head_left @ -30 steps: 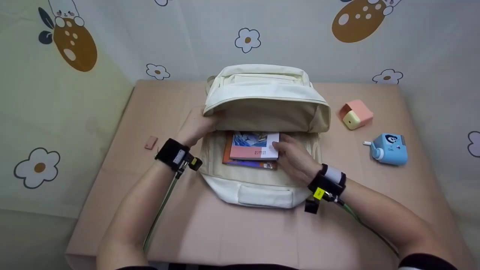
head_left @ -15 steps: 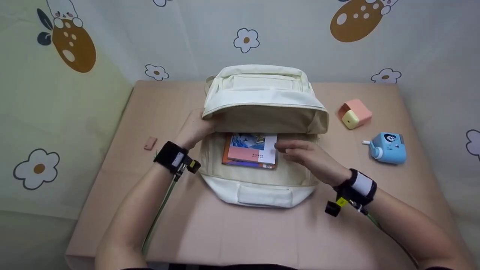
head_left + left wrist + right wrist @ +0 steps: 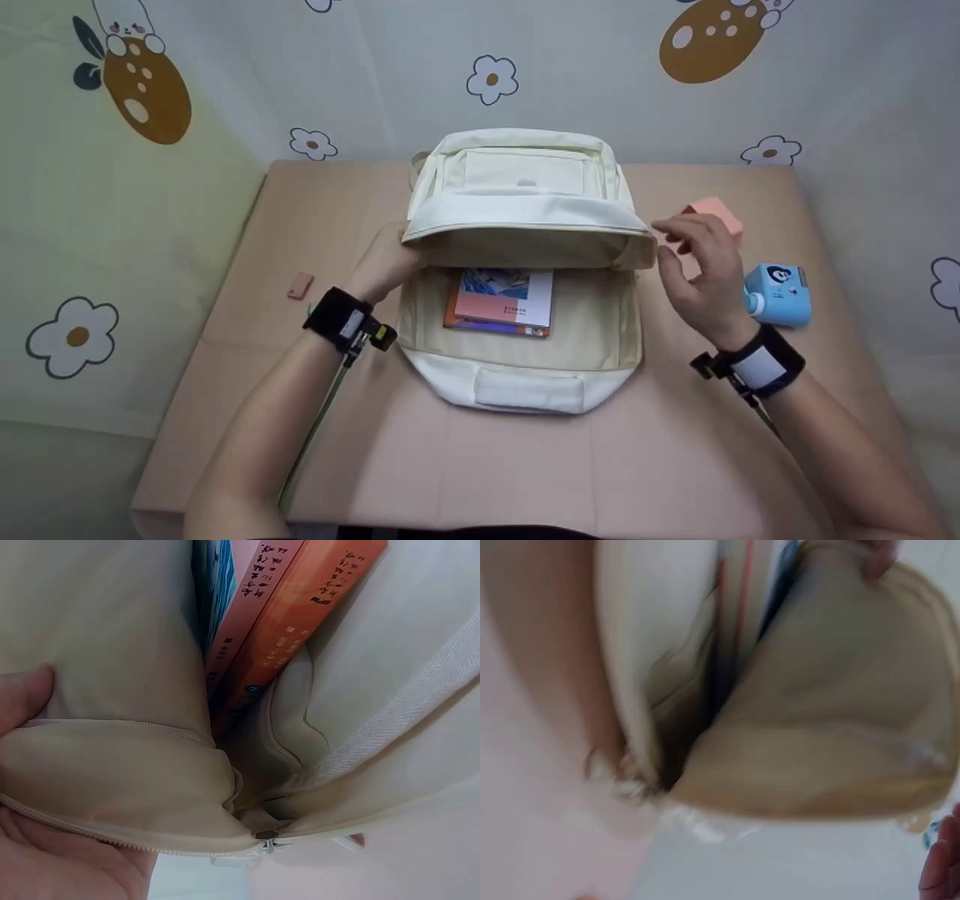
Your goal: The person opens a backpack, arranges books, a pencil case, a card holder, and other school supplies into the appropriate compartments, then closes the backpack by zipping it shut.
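Note:
A cream backpack lies unzipped on the table, its front flap raised. My left hand grips the flap's left edge; in the left wrist view the thumb is inside the lining and the fingers are outside the zip. Inside the bag rests a book with a pink and white cover, on top of an orange and purple book. Both spines show in the left wrist view. My right hand, fingers loosely bent and holding nothing, is beside the flap's right corner. The right wrist view is blurred.
A blue crank pencil sharpener stands at the right, partly behind my right hand. Behind that hand is a pink box-like item. A small pink eraser lies left of the bag. Patterned cloth hangs behind the table.
My right hand has let go of the books and moved out of the bag, up and right to the flap's corner. The flap's front edge has come down, my left hand still gripping it.

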A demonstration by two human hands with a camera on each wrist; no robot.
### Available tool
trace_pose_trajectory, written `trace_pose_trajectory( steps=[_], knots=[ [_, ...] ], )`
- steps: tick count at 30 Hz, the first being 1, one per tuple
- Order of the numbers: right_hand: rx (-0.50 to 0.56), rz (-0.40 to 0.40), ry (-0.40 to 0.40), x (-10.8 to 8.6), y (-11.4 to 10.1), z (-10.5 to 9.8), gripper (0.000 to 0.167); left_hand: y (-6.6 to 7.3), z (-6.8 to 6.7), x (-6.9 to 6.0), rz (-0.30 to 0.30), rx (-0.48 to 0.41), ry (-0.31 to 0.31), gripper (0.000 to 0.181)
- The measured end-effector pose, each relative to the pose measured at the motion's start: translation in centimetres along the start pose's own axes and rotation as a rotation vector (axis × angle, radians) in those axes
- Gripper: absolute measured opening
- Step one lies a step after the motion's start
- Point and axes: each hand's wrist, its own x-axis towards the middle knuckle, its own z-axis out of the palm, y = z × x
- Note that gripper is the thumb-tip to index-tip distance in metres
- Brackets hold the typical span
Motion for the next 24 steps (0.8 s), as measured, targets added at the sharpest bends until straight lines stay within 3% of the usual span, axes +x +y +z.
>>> trace_pose_trajectory(
  steps=[3, 6, 9, 12, 16, 19, 24],
  knots=[
    [-0.021, -0.014, -0.12, -0.3, 1.8, 0.1, 0.057, -0.2, 0.0, -0.1, 0.005, 0.006, 0.005, 0.037],
    [-0.008, 0.025, -0.279, -0.8, 2.5, 0.6, 0.079, -0.4, 0.0, -0.3, 0.014, 0.011, 0.008, 0.033],
    [0.011, 0.09, -0.356, -1.2, 2.4, 1.0, 0.081, -0.7, 0.0, -0.5, 0.018, 0.017, -0.007, 0.037],
    [0.012, 0.149, -0.347, -1.3, 2.0, 1.3, 0.064, -1.0, -0.1, -0.7, 0.024, 0.03, -0.027, 0.039],
    [-0.014, 0.185, -0.302, -1.3, 1.5, 1.6, 0.042, -1.5, -0.3, -1.0, 0.083, 0.055, -0.058, 0.032],
    [-0.03, 0.18, -0.284, -1.6, 1.3, 1.6, 0.038, -1.7, -0.3, -1.4, 0.14, 0.076, -0.082, 0.025],
    [-0.017, 0.127, -0.277, -2.5, 1.0, 1.5, 0.04, -2.0, -0.3, -2.5, 0.202, 0.151, -0.119, 0.036]
  ],
)
